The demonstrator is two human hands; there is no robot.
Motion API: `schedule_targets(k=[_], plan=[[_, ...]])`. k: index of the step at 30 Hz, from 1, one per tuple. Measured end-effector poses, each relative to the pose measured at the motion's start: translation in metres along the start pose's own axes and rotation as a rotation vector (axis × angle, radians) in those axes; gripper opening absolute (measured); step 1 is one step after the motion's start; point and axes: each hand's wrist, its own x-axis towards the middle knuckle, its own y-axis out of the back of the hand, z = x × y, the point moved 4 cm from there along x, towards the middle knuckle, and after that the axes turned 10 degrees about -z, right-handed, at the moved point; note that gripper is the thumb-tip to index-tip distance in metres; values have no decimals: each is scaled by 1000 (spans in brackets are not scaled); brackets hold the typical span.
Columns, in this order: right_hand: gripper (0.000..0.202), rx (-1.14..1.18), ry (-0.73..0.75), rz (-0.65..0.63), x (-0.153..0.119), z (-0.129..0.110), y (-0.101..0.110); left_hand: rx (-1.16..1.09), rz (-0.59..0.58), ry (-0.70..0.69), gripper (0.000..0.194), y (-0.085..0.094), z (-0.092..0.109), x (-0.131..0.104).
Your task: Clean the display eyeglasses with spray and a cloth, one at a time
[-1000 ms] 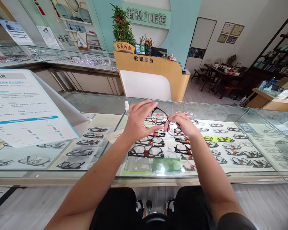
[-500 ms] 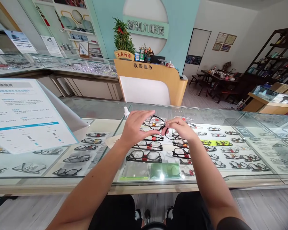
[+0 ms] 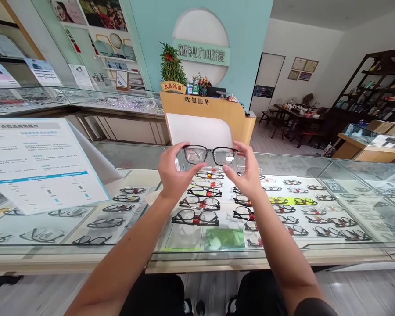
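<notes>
A pair of black-framed eyeglasses (image 3: pixel 210 150) is held up level above the glass counter, its lenses facing me. My left hand (image 3: pixel 177 170) grips the left end of the frame, fingers on top and thumb below the left lens. At the other end my right hand (image 3: pixel 245 170) pinches the frame the same way, thumb under the right lens. The temples are mostly hidden behind the lenses and fingers. Below, rows of black eyeglasses (image 3: pixel 195 217) lie inside the display case. A small white bottle (image 3: pixel 177 164) is partly covered by my left hand.
A large printed card stand (image 3: pixel 49 162) stands on the counter at left. Under the glass (image 3: pixel 283 248) lie many more frames and a green card (image 3: pixel 225 238). Beyond the counter is a wooden cashier desk (image 3: pixel 204 107) with a plant (image 3: pixel 173 66).
The eyeglasses have turned from a slanted, angled pose to level and facing me. My right hand has shifted to the frame's right end, and both hands are raised slightly.
</notes>
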Motion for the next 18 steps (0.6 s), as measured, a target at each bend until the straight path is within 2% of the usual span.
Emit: schedule_targets(k=[2,3,8,11,15,18], plan=[[75,-44,23,59,5,-11,3,-14,26,-12,74,6,11,12],[74,-60,31,86,10,-16,7,-13,34,-21,73,9,18,20],[47,-60,125,152,45,-53,45,-9,99,-80,69,26,61,62],[63,-27,144,94,60,-73,66,11,139,-115,67,32,83,81],[56,-27,138,155,61,-86,82,-18,136,-137,63,32,102,89],[51,-19,104,154,57,-85,82,-77,119,-100,61,30,103,86]])
